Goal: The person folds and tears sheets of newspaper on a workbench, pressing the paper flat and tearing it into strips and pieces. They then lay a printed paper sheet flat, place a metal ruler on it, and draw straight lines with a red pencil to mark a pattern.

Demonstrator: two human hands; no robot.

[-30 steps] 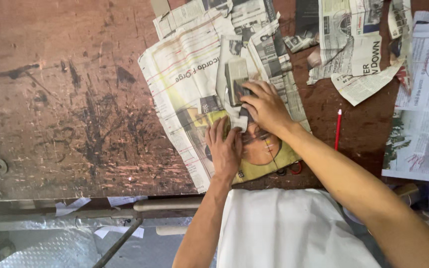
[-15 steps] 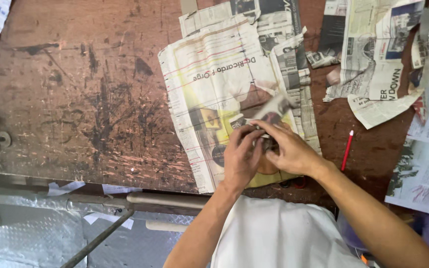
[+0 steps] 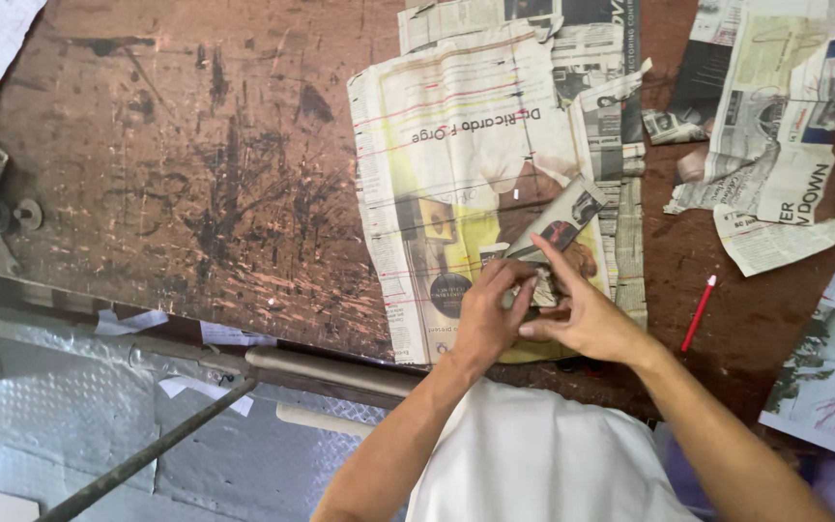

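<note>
**Newsprint strip pinched between both hands at the near edge of the desk**

Newsprint is what we hold: our left hand (image 3: 487, 319) and right hand (image 3: 582, 314) meet over a narrow folded strip of grey newspaper (image 3: 558, 224), fingers closed on its lower end. The left fingers curl down onto the fold from the left side, and the right thumb and forefinger pinch it from the right, the forefinger stretched up along the strip. The upper end of the strip juts free, tilted up and to the right.

Under the strip and our hands lies a large open newspaper sheet with a yellow printed panel (image 3: 456, 184), spread flat and reaching to the near edge of the scratched, dark brown wooden desk (image 3: 176, 164). More newspaper pages (image 3: 572, 48) show from under its far and right sides.

To our right, on bare wood, a slim red pencil (image 3: 698, 312) lies well apart from the hands. Beyond it, torn and crumpled newspaper pieces (image 3: 775, 164) are scattered toward the far right corner, and another sheet (image 3: 828, 377) lies at the right edge.

Below the desk's near edge runs a pale metal bar (image 3: 331, 367), with silvery patterned metal flooring (image 3: 70, 416) lower left. A white garment (image 3: 533, 454) covers our lap.
</note>
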